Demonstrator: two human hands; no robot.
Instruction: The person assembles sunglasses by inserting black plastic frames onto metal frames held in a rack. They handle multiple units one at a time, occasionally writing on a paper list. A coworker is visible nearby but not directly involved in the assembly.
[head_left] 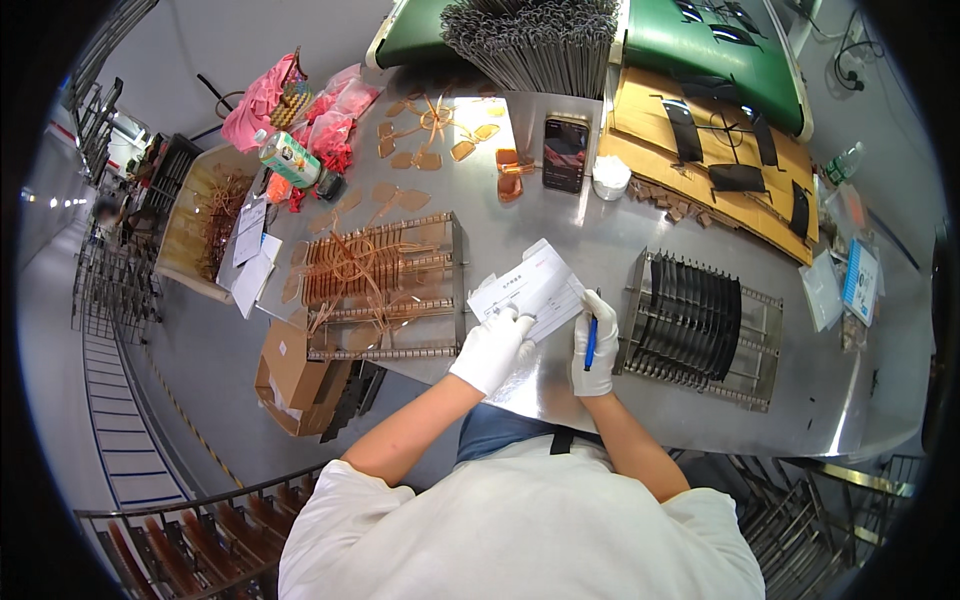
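A white printed paper form (535, 285) is held up over the steel table in front of me. My left hand (490, 352), in a white glove, grips its lower left edge. White-gloved too, my right hand (594, 350) has a blue pen (590, 343) against its fingers, beside the form's right edge; whether it also touches the paper I cannot tell. To the left of the form stands a wire rack (455, 285) with amber lens-shaped pieces (350, 265). Right of my right hand, a second rack (765, 345) carries a row of dark curved lenses (695, 315).
Behind the form stand a phone (565, 155), a white cup (611, 178) and a bundle of grey wires (530, 45). Dark lenses lie on cardboard (640, 110) before a green conveyor (710, 55). At left are pink bags (335, 115), a can (290, 160) and a bin (180, 245).
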